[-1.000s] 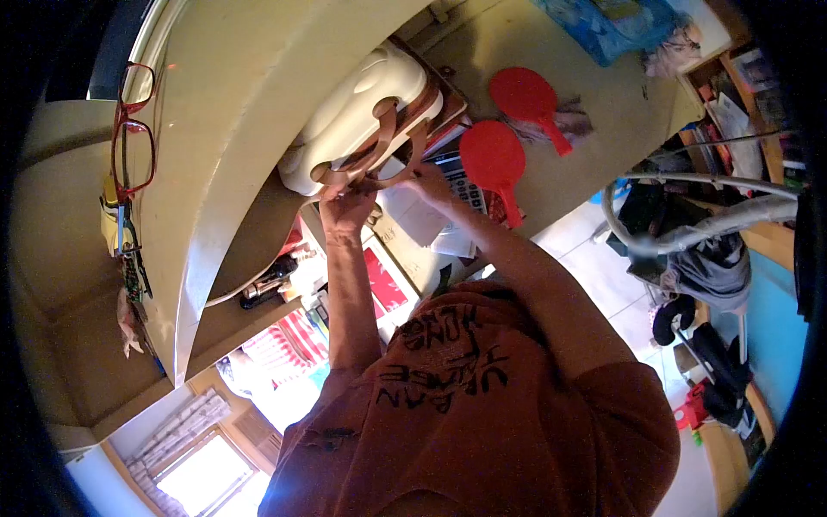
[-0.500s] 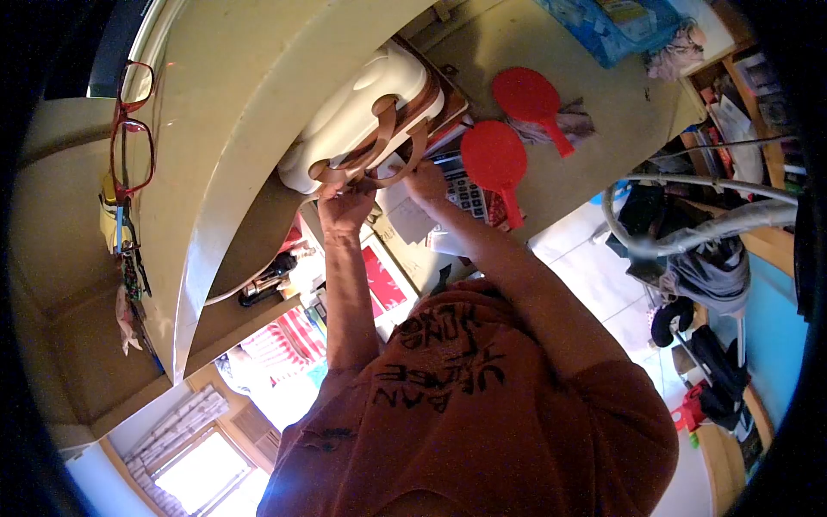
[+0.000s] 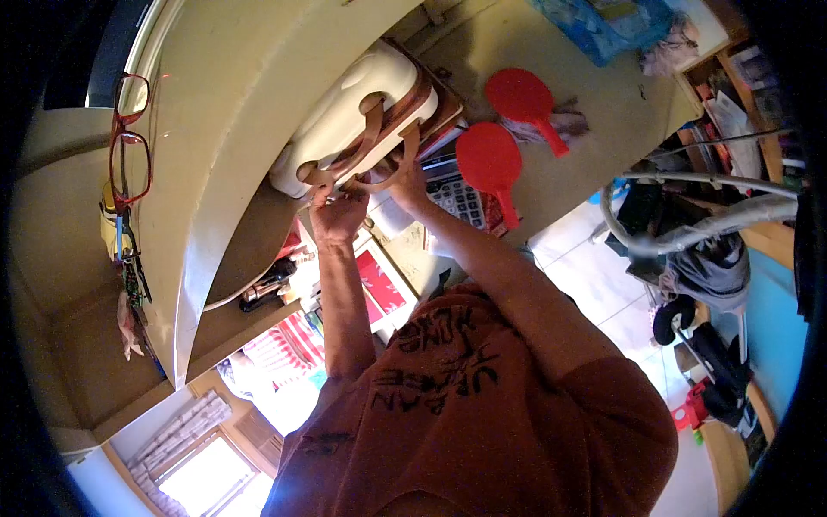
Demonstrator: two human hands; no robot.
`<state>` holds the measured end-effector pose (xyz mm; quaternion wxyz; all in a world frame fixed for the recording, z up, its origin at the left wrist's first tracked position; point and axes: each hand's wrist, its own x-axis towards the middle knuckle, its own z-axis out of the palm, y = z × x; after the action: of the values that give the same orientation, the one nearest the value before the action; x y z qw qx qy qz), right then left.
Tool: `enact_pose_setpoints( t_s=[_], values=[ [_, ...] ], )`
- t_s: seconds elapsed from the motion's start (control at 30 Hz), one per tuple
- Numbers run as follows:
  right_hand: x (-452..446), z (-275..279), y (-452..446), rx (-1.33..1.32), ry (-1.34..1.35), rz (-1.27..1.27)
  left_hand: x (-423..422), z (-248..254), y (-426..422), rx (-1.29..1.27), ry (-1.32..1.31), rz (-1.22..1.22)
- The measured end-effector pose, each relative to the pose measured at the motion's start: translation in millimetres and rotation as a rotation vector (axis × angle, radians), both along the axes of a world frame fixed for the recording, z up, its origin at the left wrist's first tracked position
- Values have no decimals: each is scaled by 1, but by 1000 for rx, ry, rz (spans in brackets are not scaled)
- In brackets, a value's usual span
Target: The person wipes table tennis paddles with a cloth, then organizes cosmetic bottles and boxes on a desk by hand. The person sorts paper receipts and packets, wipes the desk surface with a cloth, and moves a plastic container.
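Note:
A cream bag (image 3: 332, 116) with brown trim and brown strap handles (image 3: 379, 172) lies on its side against the curved panel. My left hand (image 3: 340, 217) is at the bag's near lower end, fingers curled and pinched together by the base of a handle; what they hold is too small to make out. My right hand (image 3: 408, 188) reaches up to the bag's side, with its fingers hidden behind a handle. Beside it lies a calculator (image 3: 457, 205) with light keys. Two red table tennis bats (image 3: 489, 159) rest to the right.
Red-framed glasses (image 3: 131, 168) hang at the left. A blue plastic bag (image 3: 603, 30) and a crumpled cloth (image 3: 560, 125) lie on the table (image 3: 594, 86). Dark bottles (image 3: 267, 284) stand below left. A thick pale curved tube (image 3: 724, 233) and shelves (image 3: 749, 95) are at the right.
My right hand has moved left, closer to the bag, its fingers now behind the handle. More of the calculator shows. My left hand stays by the bag's lower end.

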<state>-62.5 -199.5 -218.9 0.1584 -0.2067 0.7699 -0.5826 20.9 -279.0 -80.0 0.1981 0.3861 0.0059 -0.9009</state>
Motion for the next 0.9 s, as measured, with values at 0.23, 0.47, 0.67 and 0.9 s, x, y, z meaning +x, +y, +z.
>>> enact_pose_setpoints(
  t_s=[0.23, 0.47, 0.67, 0.9],
  values=[
    [-4, 18, -18, 38, 210, -233, -9, 22, 20, -154, -50, -31],
    [-11, 52, 12, 81, 174, -37, 3, -7, 8, -110, -2, -19],
    [-7, 2, -37, 31, 172, -377, -1, 0, 13, -115, 18, -39],
    [-10, 4, -43, 112, 358, -350, 4, -4, 10, -152, -28, -37]
  ],
)
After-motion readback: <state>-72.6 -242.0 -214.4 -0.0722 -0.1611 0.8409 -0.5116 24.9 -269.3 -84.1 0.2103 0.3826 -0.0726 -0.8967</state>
